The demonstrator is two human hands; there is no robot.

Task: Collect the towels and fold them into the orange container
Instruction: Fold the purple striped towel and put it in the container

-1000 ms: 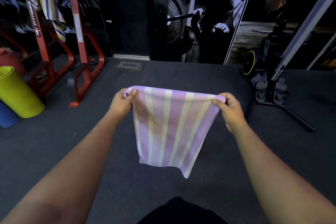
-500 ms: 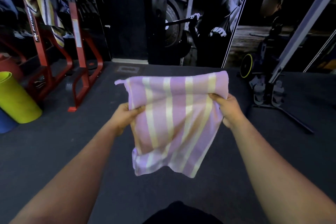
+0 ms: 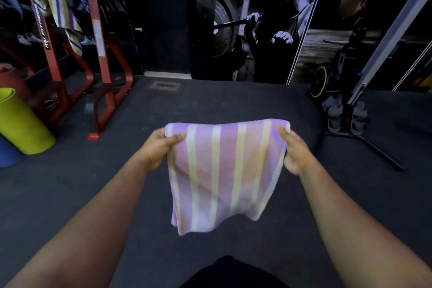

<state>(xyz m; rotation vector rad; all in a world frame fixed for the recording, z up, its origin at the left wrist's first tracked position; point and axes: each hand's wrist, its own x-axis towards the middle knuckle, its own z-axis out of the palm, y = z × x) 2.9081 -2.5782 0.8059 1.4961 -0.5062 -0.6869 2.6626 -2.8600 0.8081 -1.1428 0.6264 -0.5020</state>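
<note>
Above the dark floor (image 3: 233, 105), the left hand (image 3: 157, 149) and right hand (image 3: 295, 151) pinch the striped towel's (image 3: 224, 173) top corners; its seemingly doubled layers could slip apart if either pinch loosens

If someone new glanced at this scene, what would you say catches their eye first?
First, the purple towel with pale yellow stripes, held up mid-frame over the dark floor, with the left hand and right hand each pinching a top corner. Next, the bright yellow-green roll at the left edge, beside the red rack with another striped towel draped over it.
</note>
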